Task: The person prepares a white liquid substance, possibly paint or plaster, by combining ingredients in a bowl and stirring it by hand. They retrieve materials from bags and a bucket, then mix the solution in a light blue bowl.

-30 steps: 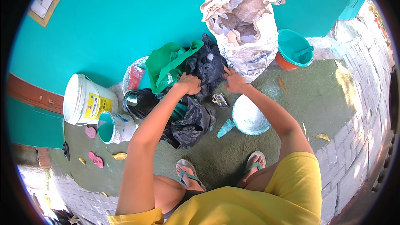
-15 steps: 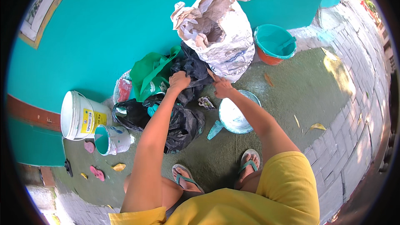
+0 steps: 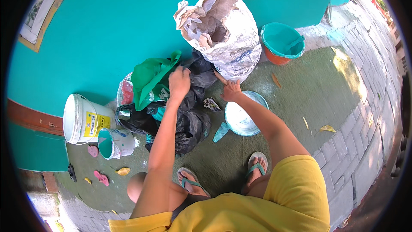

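A heap of black plastic bags (image 3: 189,124) lies against the wall, partly under a green bag (image 3: 148,75). My left hand (image 3: 179,83) is at the top of the heap, fingers curled on black plastic beside the green bag. My right hand (image 3: 231,90) is closed low in front of a large white paper sack (image 3: 236,38), which stands with its torn brown mouth gaping. A thin tan shape (image 3: 219,77) reaches from this hand toward the black plastic; whether it is a finger or a handle I cannot tell. Just below sits a round, white-smeared pan with a handle (image 3: 244,118).
A teal-and-orange bucket (image 3: 281,45) with a tool inside stands right of the sack. At the left are a white pail (image 3: 86,120) and a smaller paint-stained bucket (image 3: 115,143). A crumpled wrapper (image 3: 211,104), pink slipper (image 3: 101,178) and dry leaves lie on the ground.
My left hand has moved up and slightly left along the black plastic. The green bag has shifted and folded a little. My right hand has barely moved.
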Available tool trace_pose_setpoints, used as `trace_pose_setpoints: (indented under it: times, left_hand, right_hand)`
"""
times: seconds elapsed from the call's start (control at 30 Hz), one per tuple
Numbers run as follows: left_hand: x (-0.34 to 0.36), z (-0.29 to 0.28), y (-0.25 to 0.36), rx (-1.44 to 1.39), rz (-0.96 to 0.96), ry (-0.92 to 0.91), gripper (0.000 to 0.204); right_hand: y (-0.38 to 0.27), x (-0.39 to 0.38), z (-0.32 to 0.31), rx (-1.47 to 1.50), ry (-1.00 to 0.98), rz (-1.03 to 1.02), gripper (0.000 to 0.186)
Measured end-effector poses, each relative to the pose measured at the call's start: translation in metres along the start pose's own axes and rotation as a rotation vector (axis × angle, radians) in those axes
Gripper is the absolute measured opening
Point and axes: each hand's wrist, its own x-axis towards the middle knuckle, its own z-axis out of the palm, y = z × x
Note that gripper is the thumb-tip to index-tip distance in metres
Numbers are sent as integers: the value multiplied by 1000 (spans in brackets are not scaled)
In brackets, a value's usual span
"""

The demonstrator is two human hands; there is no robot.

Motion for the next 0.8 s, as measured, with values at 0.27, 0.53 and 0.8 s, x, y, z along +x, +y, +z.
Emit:
trace_pose_setpoints:
  times: [0.27, 0.53, 0.8]
  left_hand:
    - [-28, -51, -31, -397, -60, 396, 20]
    - [-85, -54, 2, -148, -140, -155, 31]
    - [-125, -58, -16, -340, -254, -299, 16]
  right_hand:
    - [90, -23, -25, -196, -14, -116, 38]
    - [91, -45, -64, -55, -106, -60, 66]
    - [-83, 11, -132, 858, 550, -162, 59]
